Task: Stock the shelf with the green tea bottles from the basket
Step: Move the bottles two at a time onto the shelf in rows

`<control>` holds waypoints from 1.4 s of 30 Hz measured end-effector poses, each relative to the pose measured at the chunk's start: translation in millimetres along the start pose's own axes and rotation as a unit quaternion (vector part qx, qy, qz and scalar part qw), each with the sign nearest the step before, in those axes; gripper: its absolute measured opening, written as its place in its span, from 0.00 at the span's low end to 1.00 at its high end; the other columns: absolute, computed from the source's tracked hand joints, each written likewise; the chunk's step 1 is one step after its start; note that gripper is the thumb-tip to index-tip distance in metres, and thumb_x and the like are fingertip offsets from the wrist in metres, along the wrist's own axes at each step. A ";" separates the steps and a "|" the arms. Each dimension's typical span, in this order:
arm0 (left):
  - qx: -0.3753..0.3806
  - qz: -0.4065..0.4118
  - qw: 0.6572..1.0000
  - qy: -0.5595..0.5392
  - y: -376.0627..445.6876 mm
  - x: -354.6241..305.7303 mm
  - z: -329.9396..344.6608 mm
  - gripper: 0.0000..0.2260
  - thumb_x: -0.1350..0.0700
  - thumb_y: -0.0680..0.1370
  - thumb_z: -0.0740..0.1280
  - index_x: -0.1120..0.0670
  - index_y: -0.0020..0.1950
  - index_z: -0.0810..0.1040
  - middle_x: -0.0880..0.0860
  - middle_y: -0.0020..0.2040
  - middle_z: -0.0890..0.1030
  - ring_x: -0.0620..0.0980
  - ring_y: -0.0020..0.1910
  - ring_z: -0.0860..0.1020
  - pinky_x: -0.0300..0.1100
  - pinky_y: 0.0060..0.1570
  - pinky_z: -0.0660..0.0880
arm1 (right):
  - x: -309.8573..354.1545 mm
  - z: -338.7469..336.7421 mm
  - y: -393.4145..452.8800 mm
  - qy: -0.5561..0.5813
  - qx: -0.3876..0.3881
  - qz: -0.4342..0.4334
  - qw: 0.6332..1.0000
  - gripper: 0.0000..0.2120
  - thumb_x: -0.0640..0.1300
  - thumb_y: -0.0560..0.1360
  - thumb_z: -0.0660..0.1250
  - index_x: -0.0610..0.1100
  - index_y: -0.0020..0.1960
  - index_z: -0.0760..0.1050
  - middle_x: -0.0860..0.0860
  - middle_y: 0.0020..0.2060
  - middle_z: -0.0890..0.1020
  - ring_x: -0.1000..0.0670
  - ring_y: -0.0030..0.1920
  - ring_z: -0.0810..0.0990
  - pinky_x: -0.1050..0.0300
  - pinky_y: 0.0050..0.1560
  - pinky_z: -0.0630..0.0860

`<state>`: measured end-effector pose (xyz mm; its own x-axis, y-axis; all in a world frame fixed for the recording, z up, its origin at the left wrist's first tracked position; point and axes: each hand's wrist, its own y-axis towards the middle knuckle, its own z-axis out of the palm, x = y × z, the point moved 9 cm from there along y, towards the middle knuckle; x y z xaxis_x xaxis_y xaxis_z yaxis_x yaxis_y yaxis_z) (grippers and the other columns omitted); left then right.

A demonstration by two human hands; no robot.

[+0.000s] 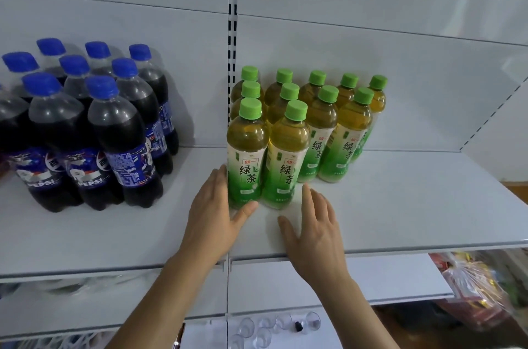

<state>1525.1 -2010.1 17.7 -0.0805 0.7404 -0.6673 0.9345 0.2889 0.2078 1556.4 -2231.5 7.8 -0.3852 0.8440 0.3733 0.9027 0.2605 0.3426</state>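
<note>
Several green tea bottles point(288, 148) with green caps stand upright in rows on the white shelf point(400, 211). The front-left bottle point(247, 154) has my left hand point(217, 214) flat against its left side, thumb curled under its base in front. My right hand point(311, 223) rests open on the shelf just in front and right of the second front bottle point(285, 160), fingertips near its base without gripping. The basket is out of view.
A cluster of dark Pepsi bottles point(94, 131) with blue caps stands on the left half of the shelf. Bare shelf lies right of the tea bottles. Below are lower shelves with clear cups point(268, 328) and a bag of packaged goods point(480, 288).
</note>
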 end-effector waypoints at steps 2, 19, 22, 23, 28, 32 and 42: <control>-0.002 -0.002 0.999 0.051 -13.0 -2.5 4.5 0.43 0.25 0.80 0.58 0.51 0.85 0.58 0.56 0.81 0.69 0.57 0.80 0.69 0.60 0.75 0.73 | -3.6 -3.0 -10.6 -0.017 -0.010 0.009 1.000 0.36 0.61 0.84 0.59 0.38 0.83 0.65 0.39 0.78 0.74 0.33 0.79 0.70 0.32 0.75 0.73; -0.053 0.087 0.987 0.124 -139.4 -138.8 82.5 0.34 0.35 0.85 0.55 0.56 0.83 0.67 0.62 0.84 0.67 0.63 0.83 0.65 0.62 0.80 0.66 | -129.1 -79.5 -139.2 -0.047 -0.032 0.114 0.992 0.36 0.67 0.85 0.52 0.45 0.85 0.63 0.41 0.83 0.69 0.37 0.85 0.62 0.33 0.82 0.63; 0.019 0.121 0.985 0.118 -161.3 -170.4 139.5 0.35 0.34 0.84 0.55 0.56 0.83 0.67 0.60 0.85 0.65 0.62 0.85 0.63 0.63 0.81 0.65 | -177.4 -97.1 -181.3 -0.047 -0.037 0.166 0.984 0.37 0.67 0.84 0.53 0.44 0.84 0.65 0.39 0.81 0.71 0.34 0.83 0.65 0.31 0.80 0.66; 0.038 0.139 0.983 0.112 -167.7 -183.9 158.4 0.35 0.33 0.84 0.55 0.56 0.84 0.67 0.60 0.85 0.65 0.62 0.85 0.62 0.63 0.81 0.65 | -193.9 -104.3 -195.7 -0.049 -0.044 0.180 0.981 0.37 0.66 0.84 0.54 0.43 0.84 0.66 0.38 0.80 0.72 0.33 0.82 0.66 0.30 0.80 0.66; 0.166 0.219 0.956 0.101 -199.9 -246.0 255.8 0.35 0.33 0.84 0.56 0.51 0.86 0.63 0.57 0.87 0.60 0.59 0.87 0.57 0.61 0.83 0.62 | -279.0 -136.5 -267.0 -0.073 -0.037 0.301 0.950 0.39 0.68 0.84 0.52 0.44 0.85 0.64 0.40 0.82 0.69 0.36 0.84 0.62 0.35 0.84 0.61; 0.255 0.281 0.921 0.092 -227.5 -289.2 325.3 0.37 0.31 0.82 0.49 0.49 0.87 0.61 0.56 0.88 0.57 0.57 0.87 0.53 0.57 0.85 0.57 | -332.5 -150.5 -322.6 -0.090 -0.038 0.378 0.921 0.40 0.68 0.83 0.51 0.43 0.85 0.65 0.40 0.82 0.69 0.37 0.84 0.63 0.36 0.84 0.60; 0.495 0.335 0.799 0.066 -281.2 -326.2 483.5 0.38 0.32 0.84 0.59 0.46 0.88 0.51 0.51 0.89 0.51 0.52 0.88 0.47 0.57 0.86 0.50 | -420.4 -139.2 -426.5 -0.085 0.013 0.571 0.817 0.40 0.71 0.82 0.46 0.52 0.88 0.57 0.45 0.87 0.61 0.43 0.87 0.55 0.37 0.86 0.55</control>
<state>1456.2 -2626.3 -168.9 0.5786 0.6037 -0.5484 0.5941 -0.7727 -0.2237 1306.6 -2762.6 -175.2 0.7400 0.5961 0.3115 0.6597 -0.7335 -0.1635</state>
